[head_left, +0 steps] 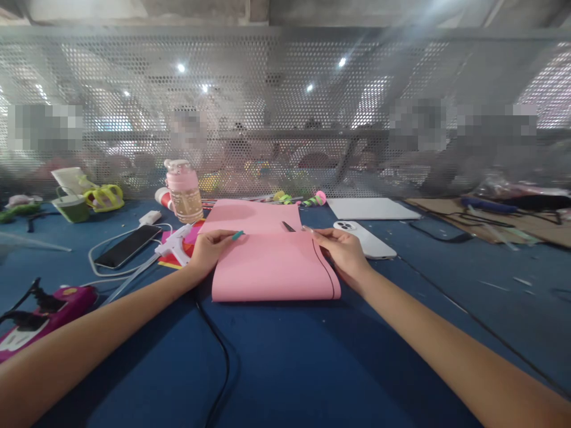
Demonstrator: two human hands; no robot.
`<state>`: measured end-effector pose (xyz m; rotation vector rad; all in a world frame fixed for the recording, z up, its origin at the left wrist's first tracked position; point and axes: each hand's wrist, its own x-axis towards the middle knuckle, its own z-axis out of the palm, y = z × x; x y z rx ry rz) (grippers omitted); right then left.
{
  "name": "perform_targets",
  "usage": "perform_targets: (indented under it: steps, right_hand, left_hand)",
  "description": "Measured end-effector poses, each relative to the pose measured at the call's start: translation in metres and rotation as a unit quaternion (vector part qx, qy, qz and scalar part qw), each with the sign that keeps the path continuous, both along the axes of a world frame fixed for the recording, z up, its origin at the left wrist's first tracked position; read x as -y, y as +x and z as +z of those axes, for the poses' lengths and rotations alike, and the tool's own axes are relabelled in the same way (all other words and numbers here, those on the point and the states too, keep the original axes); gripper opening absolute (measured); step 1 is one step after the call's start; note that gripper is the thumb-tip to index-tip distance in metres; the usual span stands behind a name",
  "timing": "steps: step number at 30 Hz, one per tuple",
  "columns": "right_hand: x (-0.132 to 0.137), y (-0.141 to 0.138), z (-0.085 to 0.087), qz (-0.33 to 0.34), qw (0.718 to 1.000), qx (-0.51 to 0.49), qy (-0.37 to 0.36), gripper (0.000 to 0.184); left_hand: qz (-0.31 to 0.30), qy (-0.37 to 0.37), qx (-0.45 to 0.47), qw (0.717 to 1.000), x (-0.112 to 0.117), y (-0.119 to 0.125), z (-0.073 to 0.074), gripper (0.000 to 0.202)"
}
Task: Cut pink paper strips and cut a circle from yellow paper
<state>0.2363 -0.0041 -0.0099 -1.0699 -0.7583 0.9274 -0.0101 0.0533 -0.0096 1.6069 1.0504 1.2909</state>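
A pink sheet (272, 267) of paper or foam lies before me, its near part curled up and over toward the far side. A dark line runs along the right side of the curled part. My left hand (214, 246) pinches the folded-over edge at its left corner; a teal nail shows on the thumb. At the right corner, my right hand (341, 249) grips the same edge between thumb and fingers. Beyond the edge, a dark pointed tip (288, 226) rests over the flat pink part (254, 213); what it belongs to is hidden.
Left of the sheet are a white glue gun (175, 245), a black phone (128, 245), a pink bottle (184, 193) and a purple power strip (66, 303). To the right lie a white phone (368, 241) and a white board (372, 208). A black cable (218, 345) crosses the blue table. Behind stands a perforated metal screen (276, 107).
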Motion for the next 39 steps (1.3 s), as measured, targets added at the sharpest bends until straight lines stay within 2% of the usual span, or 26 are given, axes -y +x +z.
perform_targets:
  steps: [12, 29, 32, 36, 39]
  right_hand:
    - [-0.001, 0.001, -0.001, 0.002, 1.000, -0.008, -0.005, 0.033]
    - [-0.002, 0.005, -0.002, 0.011, 0.999, -0.004, -0.038, 0.029]
    - [-0.003, 0.008, -0.002, 0.012, 0.999, 0.005, -0.039, 0.029]
    - [-0.003, 0.009, 0.004, 0.016, 0.999, 0.010, -0.026, 0.030]
    - [-0.002, 0.009, 0.009, 0.014, 1.000, 0.011, -0.012, 0.031]
  left_hand:
    - [-0.010, 0.009, -0.018, 1.000, -0.003, -0.001, -0.003, 0.038]
    - [-0.011, 0.047, -0.079, 0.996, -0.001, -0.001, -0.003, 0.029]
    - [-0.027, 0.057, -0.096, 0.993, 0.000, -0.002, 0.000, 0.027]
    - [-0.053, 0.047, -0.088, 0.994, 0.004, -0.004, 0.009, 0.044]
    - [-0.058, 0.061, -0.084, 0.993, 0.008, -0.005, 0.016, 0.044]
